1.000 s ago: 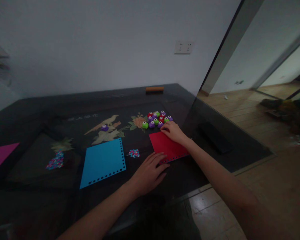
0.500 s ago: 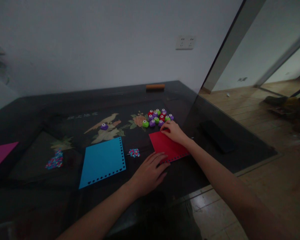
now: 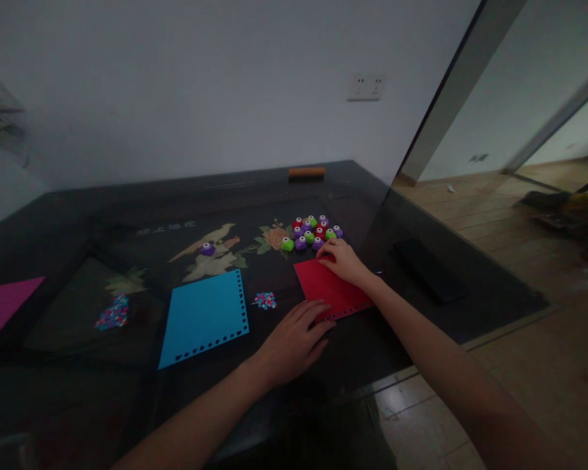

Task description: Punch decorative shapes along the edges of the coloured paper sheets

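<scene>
A red sheet (image 3: 336, 287) with punched holes along its near edge lies on the dark table. My left hand (image 3: 294, 341) is open, its fingertips resting on the sheet's near left corner. At the sheet's far edge is my right hand (image 3: 342, 260), thumb and forefinger curled close together; whether anything is between them cannot be made out. Just beyond it sits a cluster of purple, green and red eye-topped pieces (image 3: 308, 237). A blue sheet (image 3: 203, 316), holed along its right and near edges, lies to the left, with a small pile of confetti-like bits (image 3: 265, 300) between the sheets.
A lone purple piece (image 3: 208, 249) sits beyond the blue sheet. Farther left are a larger pile of bits (image 3: 114, 313) and a pink sheet (image 3: 7, 307). A brown roll (image 3: 306, 173) lies near the wall, and a black flat object (image 3: 428, 269) at the right.
The camera view has shifted slightly, so everything appears a little farther right. Both hands keep nearly the same place on the red sheet.
</scene>
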The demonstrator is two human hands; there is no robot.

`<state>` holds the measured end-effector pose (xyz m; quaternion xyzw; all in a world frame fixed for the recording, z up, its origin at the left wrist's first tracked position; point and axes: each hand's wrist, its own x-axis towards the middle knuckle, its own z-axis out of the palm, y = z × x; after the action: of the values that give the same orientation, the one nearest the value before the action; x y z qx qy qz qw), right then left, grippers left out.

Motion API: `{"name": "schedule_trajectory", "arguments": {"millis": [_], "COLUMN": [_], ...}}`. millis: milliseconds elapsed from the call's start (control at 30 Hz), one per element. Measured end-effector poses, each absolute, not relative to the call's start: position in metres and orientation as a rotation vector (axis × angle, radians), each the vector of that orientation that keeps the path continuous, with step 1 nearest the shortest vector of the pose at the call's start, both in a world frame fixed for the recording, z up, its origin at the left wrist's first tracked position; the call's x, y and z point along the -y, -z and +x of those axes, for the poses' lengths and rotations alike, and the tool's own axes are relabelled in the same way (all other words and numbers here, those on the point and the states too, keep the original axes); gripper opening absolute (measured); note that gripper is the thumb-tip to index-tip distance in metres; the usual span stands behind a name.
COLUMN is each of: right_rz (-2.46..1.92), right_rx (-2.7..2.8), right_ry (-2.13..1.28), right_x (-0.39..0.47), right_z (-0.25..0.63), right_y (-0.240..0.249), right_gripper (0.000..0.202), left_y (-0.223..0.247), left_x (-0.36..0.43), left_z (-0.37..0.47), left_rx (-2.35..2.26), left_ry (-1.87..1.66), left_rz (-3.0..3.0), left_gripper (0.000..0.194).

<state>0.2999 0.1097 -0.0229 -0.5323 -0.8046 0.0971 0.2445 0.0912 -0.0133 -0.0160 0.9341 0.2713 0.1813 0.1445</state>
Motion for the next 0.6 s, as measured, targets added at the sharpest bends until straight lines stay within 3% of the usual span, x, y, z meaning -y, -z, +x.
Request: {"name": "schedule_trajectory", "arguments": {"millis": [367,600], "right_rz": [-1.423,-1.390], "right_rx": [2.059,2.015], "right_ry": [-0.197,-0.205], "right_x": [-0.109,-0.104], "right_z": [0.313,0.310], "right_y": [0.015,0.007], "right_gripper": [0.009,0.009], "left_y": [-0.006,-0.026], "left_x": [0.013,-0.024], "left_z": [0.078,-0.015], "left_rx": [-0.815,-1.202], "left_ry": [-0.598,-0.755], "left_rz": [2.691,2.490], "left_gripper": [0.034,0.028]}}
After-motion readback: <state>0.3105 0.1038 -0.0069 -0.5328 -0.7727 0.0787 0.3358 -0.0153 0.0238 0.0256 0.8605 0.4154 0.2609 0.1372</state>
